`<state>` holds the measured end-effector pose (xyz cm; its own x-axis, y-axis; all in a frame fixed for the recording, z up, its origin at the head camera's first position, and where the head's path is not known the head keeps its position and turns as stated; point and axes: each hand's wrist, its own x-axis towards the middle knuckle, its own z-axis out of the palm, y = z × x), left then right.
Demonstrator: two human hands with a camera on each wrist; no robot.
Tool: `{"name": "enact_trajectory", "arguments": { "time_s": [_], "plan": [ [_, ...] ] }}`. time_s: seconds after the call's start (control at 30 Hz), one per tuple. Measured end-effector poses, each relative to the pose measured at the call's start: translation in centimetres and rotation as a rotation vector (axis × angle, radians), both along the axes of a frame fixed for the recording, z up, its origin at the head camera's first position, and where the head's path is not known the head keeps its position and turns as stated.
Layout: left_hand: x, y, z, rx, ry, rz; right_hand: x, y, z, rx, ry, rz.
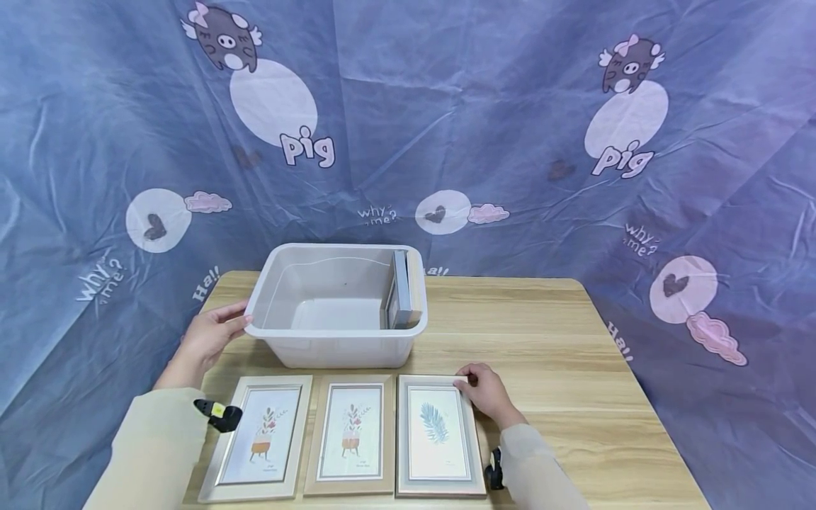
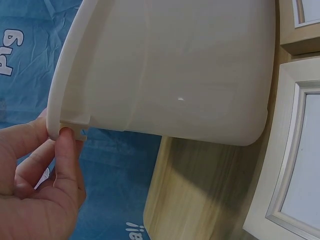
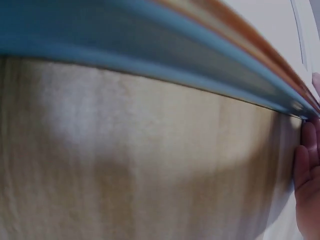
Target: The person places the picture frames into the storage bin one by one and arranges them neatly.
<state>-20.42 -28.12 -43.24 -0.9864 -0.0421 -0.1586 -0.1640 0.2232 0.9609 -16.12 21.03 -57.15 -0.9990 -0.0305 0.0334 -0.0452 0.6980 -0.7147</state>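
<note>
My left hand (image 1: 210,336) pinches the left rim of a pale grey plastic storage bin (image 1: 344,350); the left wrist view shows the thumb and fingers (image 2: 65,165) at the rim's corner. Two picture frames (image 1: 400,290) stand on edge against the bin's right wall. In front lie three picture frames side by side: a cream one (image 1: 213,453), a tan one (image 1: 312,453) and a grey-edged one with a blue leaf print (image 1: 440,432). My right hand (image 1: 487,394) grips the leaf frame's far right corner. In the right wrist view its fingers (image 3: 307,165) meet the frame's edge.
Everything stands on a light wood table (image 1: 542,340), which runs on to the right of the bin and frames. A blue curtain (image 1: 395,106) printed with pigs and words hangs close behind and at both sides. Black wrist devices (image 1: 219,416) sit on both cream sleeves.
</note>
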Motion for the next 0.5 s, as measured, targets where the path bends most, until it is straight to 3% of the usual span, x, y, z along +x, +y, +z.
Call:
{"name": "enact_trajectory", "arguments": {
  "time_s": [0.2,0.5],
  "plan": [
    [0.1,0.0,0.1,0.006,-0.004,-0.001,-0.2,0.2,1.0,-0.063,-0.044,-0.004],
    [0.1,0.0,0.0,0.002,-0.001,-0.004,-0.6,0.9,2.8,-0.126,0.002,0.053]
  ]
}}
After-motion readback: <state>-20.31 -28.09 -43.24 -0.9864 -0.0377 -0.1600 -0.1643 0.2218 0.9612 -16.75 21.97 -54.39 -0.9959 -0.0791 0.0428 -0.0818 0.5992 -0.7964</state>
